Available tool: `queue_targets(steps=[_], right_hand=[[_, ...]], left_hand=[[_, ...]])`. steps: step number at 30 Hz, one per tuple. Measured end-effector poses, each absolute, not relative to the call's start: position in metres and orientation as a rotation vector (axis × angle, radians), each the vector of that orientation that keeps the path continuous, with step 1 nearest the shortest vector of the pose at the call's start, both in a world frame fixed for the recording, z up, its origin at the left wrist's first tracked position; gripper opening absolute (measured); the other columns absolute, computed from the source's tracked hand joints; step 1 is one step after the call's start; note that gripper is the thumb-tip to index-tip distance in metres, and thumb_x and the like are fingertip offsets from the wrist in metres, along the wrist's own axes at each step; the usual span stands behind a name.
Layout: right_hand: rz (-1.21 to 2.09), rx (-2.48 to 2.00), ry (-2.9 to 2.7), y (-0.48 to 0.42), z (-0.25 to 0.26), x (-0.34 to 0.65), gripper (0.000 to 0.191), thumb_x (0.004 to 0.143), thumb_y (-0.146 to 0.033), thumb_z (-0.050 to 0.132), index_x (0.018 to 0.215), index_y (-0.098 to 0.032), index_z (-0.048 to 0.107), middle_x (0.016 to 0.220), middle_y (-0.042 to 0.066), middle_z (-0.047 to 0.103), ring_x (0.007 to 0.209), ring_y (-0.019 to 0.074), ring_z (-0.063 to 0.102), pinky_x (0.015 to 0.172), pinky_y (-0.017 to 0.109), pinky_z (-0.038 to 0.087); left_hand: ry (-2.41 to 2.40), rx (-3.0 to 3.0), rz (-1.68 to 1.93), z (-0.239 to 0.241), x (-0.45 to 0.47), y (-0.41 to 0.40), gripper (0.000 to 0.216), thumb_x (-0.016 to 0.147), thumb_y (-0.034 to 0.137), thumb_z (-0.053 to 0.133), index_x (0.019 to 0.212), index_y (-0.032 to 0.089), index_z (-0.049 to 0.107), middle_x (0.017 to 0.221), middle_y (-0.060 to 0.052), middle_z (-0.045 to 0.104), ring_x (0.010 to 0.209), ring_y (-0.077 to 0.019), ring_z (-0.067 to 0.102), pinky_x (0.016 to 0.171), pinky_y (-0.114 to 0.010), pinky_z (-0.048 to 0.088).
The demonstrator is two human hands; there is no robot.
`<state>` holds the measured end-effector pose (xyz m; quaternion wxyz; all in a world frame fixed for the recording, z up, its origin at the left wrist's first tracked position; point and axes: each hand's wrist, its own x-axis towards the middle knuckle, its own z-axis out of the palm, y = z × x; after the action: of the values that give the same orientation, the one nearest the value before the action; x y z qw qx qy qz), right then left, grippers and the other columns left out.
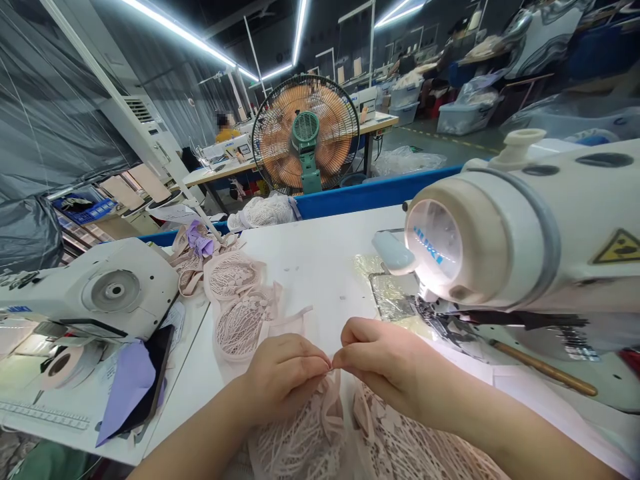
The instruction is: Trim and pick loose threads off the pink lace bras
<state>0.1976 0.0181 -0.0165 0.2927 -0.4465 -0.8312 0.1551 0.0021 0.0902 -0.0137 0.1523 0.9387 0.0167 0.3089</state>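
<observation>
My left hand [285, 370] and my right hand [385, 363] meet fingertip to fingertip low in the middle of the view, both closed in a pinch on the top edge of a pale pink lace garment piece [320, 433] that lies under them on the white table [310, 260]. Just left of my left hand lie two more pink lace cups [240, 313] with straps. The white sewing machine head [500, 240] stands to the right, its needle area [430, 310] a short way beyond my right hand.
A second sewing machine [100, 293] sits at left beside a purple cloth [127, 390] and tape roll [67, 365]. More lace pieces [200, 250] pile at the back left. An orange fan [306, 133] stands behind a blue rail. A person sits far back left.
</observation>
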Motion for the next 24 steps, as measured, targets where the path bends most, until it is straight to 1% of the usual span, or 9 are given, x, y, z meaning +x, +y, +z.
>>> queue_targets(steps=[12, 24], right_hand=[[0.392, -1.228, -2.248, 0.0162, -0.0132, 0.1976, 0.033, 0.08, -0.004, 0.038, 0.087, -0.019, 0.066, 0.072, 0.003, 0.049, 0.058, 0.0119, 0.045, 0.051, 0.021, 0.034], [0.404, -1.256, -2.256, 0.0167, -0.0142, 0.1978, 0.031, 0.08, -0.003, 0.04, 0.088, -0.02, 0.065, 0.074, 0.003, 0.05, 0.06, 0.0124, 0.046, 0.053, 0.022, 0.035]], left_hand=[[0.027, 2.67, 0.862, -0.0175, 0.0007, 0.0918, 0.021, 0.078, 0.005, 0.05, 0.098, 0.013, 0.053, 0.082, -0.009, 0.066, 0.074, -0.0144, 0.061, 0.065, -0.026, 0.052], [0.033, 2.674, 0.866, -0.0149, 0.0014, 0.0909, 0.02, 0.08, 0.006, 0.05, 0.098, 0.014, 0.052, 0.081, -0.009, 0.067, 0.073, -0.0146, 0.061, 0.064, -0.026, 0.052]])
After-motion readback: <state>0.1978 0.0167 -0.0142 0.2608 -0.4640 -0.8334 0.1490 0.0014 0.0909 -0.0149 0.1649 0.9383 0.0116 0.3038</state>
